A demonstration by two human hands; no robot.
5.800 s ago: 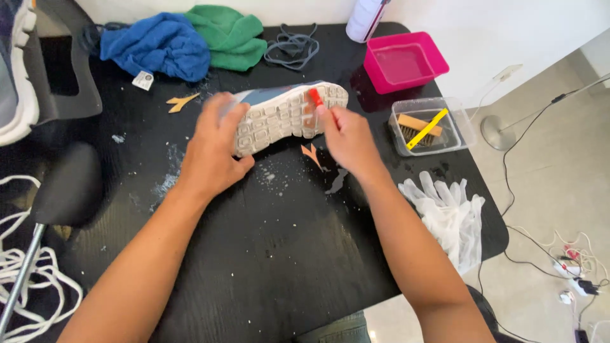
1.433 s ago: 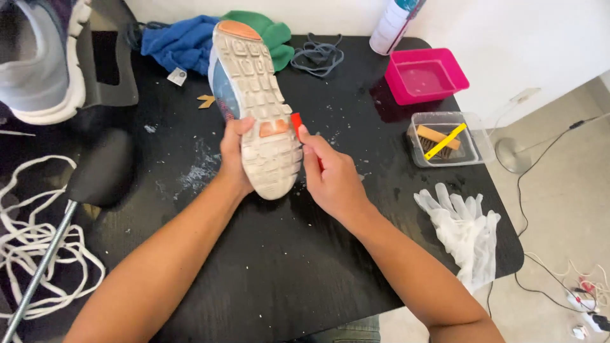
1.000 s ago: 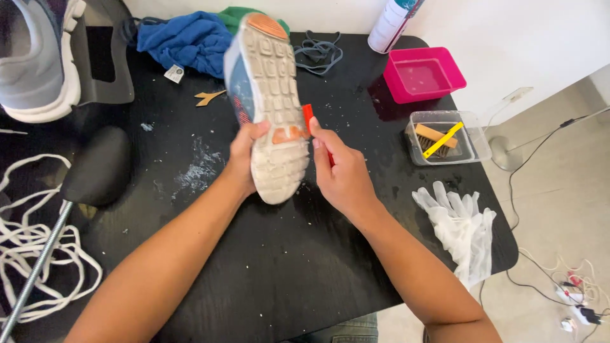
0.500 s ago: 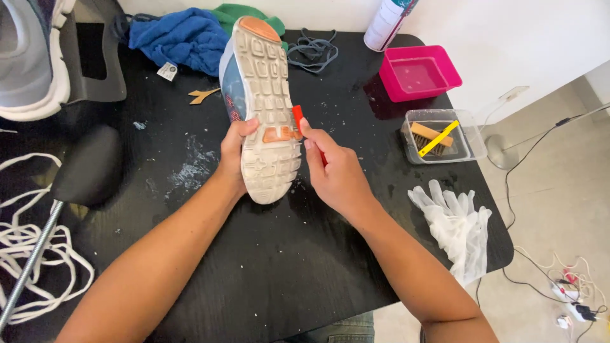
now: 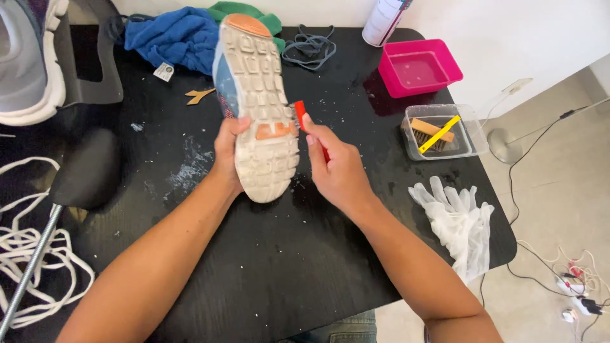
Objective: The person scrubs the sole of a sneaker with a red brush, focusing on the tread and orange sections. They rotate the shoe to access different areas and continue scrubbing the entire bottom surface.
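From the head camera, the left hand (image 5: 227, 149) grips a sneaker (image 5: 257, 101) by its side edge, holding it sole-up over the black table (image 5: 267, 267), heel toward the person. The right hand (image 5: 337, 168) is closed around a small red tool (image 5: 300, 114) whose tip touches the sole's edge near an orange patch. Beyond the hands lie a blue cloth (image 5: 175, 38) and grey laces (image 5: 308, 47). Right of the right hand sit a pink tub (image 5: 419, 67), a clear container (image 5: 441, 130) holding brushes, and white gloves (image 5: 460, 222).
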